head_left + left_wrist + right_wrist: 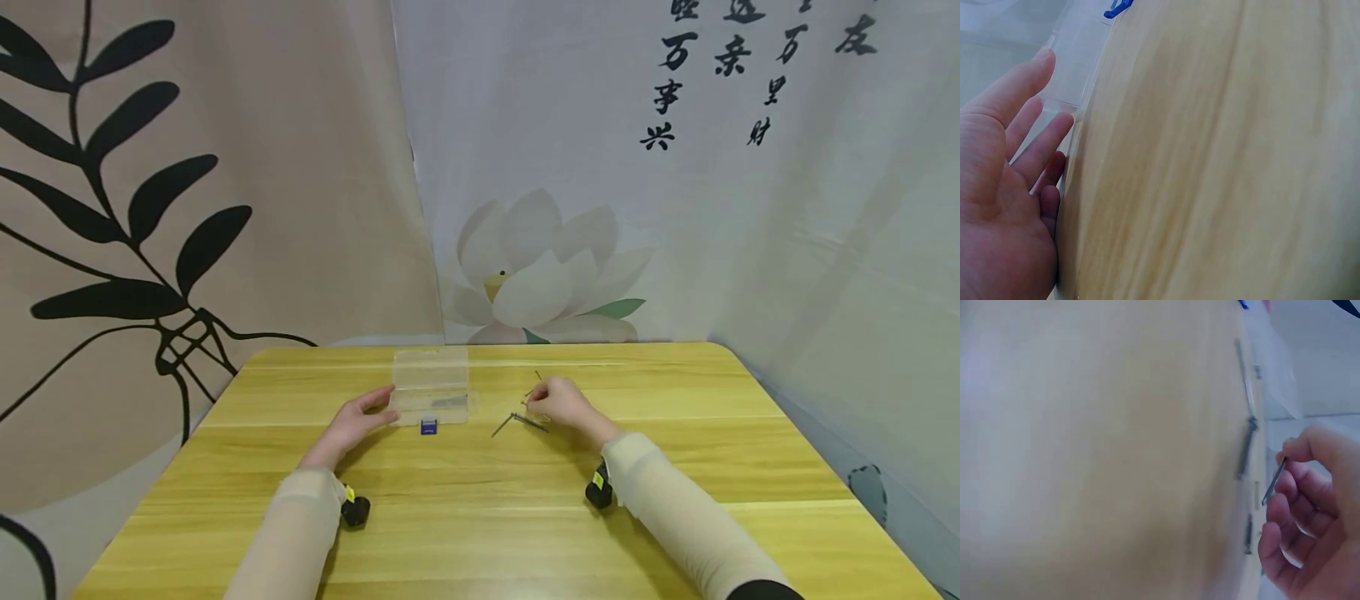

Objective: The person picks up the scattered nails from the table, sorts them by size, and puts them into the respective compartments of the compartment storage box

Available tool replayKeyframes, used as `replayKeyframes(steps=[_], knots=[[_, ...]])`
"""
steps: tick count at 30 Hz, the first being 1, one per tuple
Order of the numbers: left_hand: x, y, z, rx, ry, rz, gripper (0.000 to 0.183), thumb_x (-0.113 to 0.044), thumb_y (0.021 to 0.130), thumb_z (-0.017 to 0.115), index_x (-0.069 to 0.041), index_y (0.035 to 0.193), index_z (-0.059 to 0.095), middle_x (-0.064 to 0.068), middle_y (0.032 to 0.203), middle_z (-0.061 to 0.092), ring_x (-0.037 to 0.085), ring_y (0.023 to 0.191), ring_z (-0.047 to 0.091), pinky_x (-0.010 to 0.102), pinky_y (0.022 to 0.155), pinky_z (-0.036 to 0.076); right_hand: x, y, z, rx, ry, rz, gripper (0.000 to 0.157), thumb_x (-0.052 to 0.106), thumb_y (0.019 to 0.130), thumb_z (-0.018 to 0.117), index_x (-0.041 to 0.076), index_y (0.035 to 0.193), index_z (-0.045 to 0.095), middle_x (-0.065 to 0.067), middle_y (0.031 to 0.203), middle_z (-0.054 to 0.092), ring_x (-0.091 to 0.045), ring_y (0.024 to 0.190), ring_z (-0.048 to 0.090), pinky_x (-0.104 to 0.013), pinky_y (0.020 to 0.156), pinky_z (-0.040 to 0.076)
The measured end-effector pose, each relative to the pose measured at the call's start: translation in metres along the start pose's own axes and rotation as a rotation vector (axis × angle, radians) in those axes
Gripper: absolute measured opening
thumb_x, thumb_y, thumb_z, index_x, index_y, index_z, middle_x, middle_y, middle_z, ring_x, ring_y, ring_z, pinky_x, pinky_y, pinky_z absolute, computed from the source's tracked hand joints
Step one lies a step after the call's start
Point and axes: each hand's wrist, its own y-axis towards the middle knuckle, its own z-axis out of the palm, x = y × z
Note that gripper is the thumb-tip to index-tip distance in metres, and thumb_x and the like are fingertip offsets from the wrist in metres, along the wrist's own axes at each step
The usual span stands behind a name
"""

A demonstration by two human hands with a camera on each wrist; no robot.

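A clear plastic case (431, 385) lies with its lid folded back and a blue latch (428, 427) at its front. Inside, toward the right, are some thin dark pieces (450, 402). My left hand (362, 423) is at the case's left side, thumb and fingers spread and extended along its edge. Between the thumb and fingertips of my right hand (1310, 500) is a thin metal nail-like piece (1274, 481), pinched near one end. Just left of that hand, several slim metal nail-like pieces (529, 422) lie loosely on the table.
The wooden table (465, 517) ends at a back edge close behind the case. Fabric backdrops (570, 125) with a printed lotus and plant hang behind it. Small cameras are strapped at both wrists. A few more thin metal pieces (537, 376) lie beyond my right hand.
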Motion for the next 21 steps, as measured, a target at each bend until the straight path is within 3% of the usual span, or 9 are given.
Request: replayKeyframes(steps=[4, 11, 21], knots=[[0.0, 0.0, 0.001, 0.001, -0.015, 0.0, 0.066, -0.024, 0.092, 0.068, -0.01, 0.15, 0.038, 0.02, 0.15, 0.037, 0.036, 0.139, 0.031, 0.054, 0.111, 0.025, 0.004, 0.004, -0.016, -0.022, 0.069, 0.017, 0.014, 0.012, 0.089, 0.065, 0.001, 0.092, 0.074, -0.007, 0.085, 0.07, -0.012, 0.059, 0.049, -0.027, 0.057, 0.044], [-0.001, -0.001, 0.001, 0.003, -0.011, -0.001, 0.066, -0.024, 0.093, 0.068, -0.01, 0.15, 0.037, 0.02, 0.15, 0.037, 0.037, 0.139, 0.03, 0.055, 0.111, 0.025, 0.016, 0.008, -0.041, -0.05, 0.097, 0.025, 0.02, 0.017, 0.093, 0.062, 0.001, 0.097, 0.073, -0.016, 0.089, 0.068, -0.018, 0.066, 0.053, -0.03, 0.059, 0.044], [0.0, 0.0, 0.001, 0.005, -0.014, -0.007, 0.067, -0.024, 0.093, 0.068, -0.01, 0.15, 0.037, 0.02, 0.15, 0.037, 0.037, 0.139, 0.03, 0.055, 0.112, 0.024, 0.016, 0.007, -0.044, -0.08, 0.1, 0.038, 0.015, 0.019, 0.092, 0.064, 0.007, 0.096, 0.074, -0.003, 0.094, 0.069, -0.017, 0.076, 0.057, -0.032, 0.067, 0.048]])
